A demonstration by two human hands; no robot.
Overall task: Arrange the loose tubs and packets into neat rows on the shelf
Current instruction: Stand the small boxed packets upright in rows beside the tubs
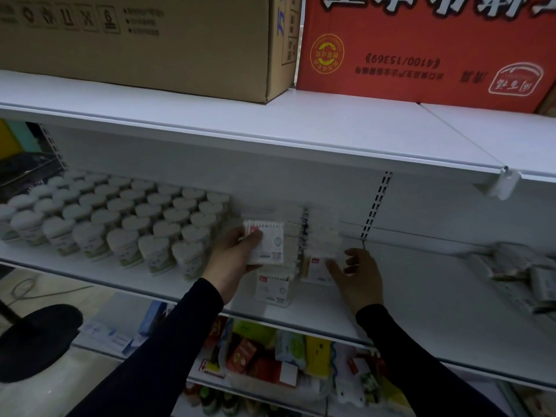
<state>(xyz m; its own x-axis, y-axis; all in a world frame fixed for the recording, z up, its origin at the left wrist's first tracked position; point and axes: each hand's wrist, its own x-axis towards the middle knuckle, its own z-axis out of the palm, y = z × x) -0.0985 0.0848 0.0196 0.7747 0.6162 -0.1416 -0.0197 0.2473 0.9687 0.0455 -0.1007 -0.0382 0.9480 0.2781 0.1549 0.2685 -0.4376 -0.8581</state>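
Observation:
On the white middle shelf [421, 296] several heart-lidded white tubs [120, 218] stand in tight rows at the left. Beside them run two rows of flat cotton-swab packets. My left hand [231, 263] grips one swab packet [267, 242] above the left row, thumb across its front. The front packet of that row [272, 288] stands just below it. My right hand [358, 275] rests with spread fingers against the front packet of the right row [316, 267]. A loose heap of packets [520, 272] lies at the far right of the shelf.
A brown carton [135, 40] and a red carton [421, 46] sit on the top shelf. Below, a lower shelf holds colourful boxes and packets [270, 353]. A slotted upright [376, 206] runs down the back panel. A dark stool seat [33, 335] is at lower left.

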